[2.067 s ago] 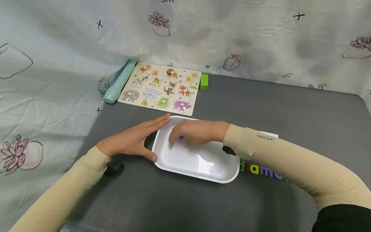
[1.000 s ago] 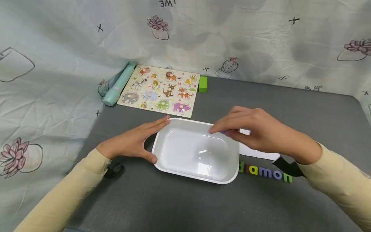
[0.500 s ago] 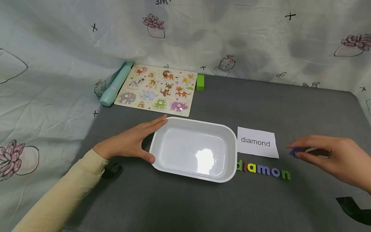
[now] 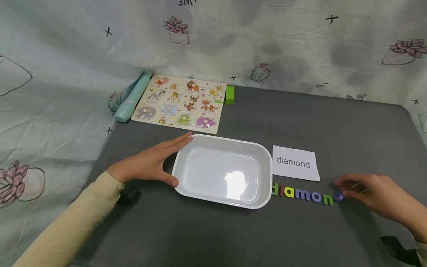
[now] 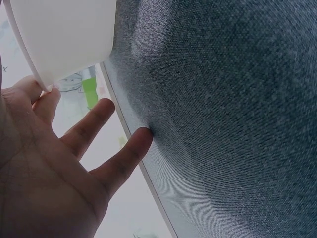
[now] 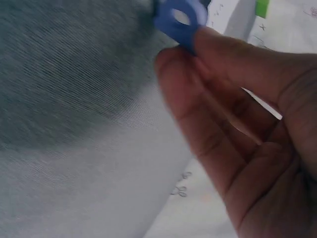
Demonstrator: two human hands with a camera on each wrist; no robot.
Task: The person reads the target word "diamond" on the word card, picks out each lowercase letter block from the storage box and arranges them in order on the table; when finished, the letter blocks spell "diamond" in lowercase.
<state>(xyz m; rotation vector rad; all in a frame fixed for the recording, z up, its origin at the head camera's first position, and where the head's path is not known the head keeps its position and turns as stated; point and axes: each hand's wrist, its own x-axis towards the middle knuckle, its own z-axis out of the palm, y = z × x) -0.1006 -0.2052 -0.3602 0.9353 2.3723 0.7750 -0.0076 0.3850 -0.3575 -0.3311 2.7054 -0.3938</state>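
Observation:
Between thumb and fingertips, my right hand (image 4: 380,194) pinches a purple-blue toy letter (image 6: 181,20) with a round hole; the fingers hide part of it. In the head view this letter is at the right end of a row of coloured letters (image 4: 302,194) reading "diamon", beside the green n (image 4: 328,200). My left hand (image 4: 146,163) rests against the left end of a white tray (image 4: 221,170), thumb and fingers spread straight along its rim. The left wrist view shows two outstretched fingers (image 5: 124,158) below the tray wall.
A white card (image 4: 295,163) printed "diamond" lies right of the tray, behind the letters. Farther back are an animal peg puzzle (image 4: 181,102), a teal cylindrical object (image 4: 133,98) and a green block (image 4: 229,95). A patterned cloth (image 4: 213,44) hangs behind the grey table.
My right hand has moved from inside the tray out to the right with the purple letter, then down to the row's right end. The left hand has stayed at the tray.

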